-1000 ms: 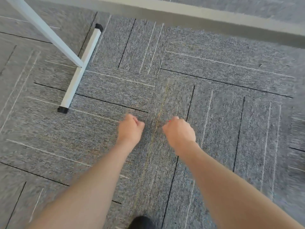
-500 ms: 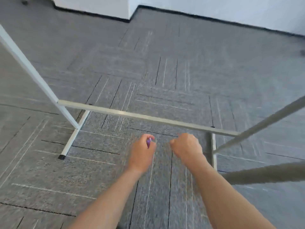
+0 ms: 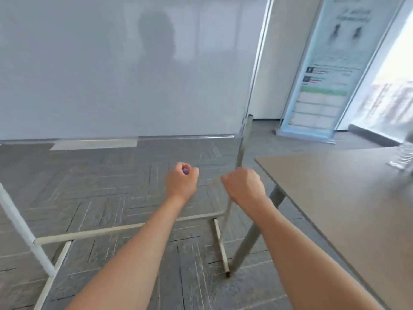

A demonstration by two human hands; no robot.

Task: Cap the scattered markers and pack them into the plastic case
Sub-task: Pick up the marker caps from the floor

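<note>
Nearest, both fists are raised over grey carpet: the left hand (image 3: 182, 179) has its fingers curled round a purple marker (image 3: 185, 171), only its tip showing, while the right hand (image 3: 242, 184) is fisted, contents not discernible. Beyond stand a table (image 3: 348, 198) at right and a whiteboard (image 3: 125, 68) on a white frame.

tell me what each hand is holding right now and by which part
The left hand is curled round a small purple thing, mostly hidden; the held part cannot be told. The right hand is fisted; its contents cannot be seen.
</note>
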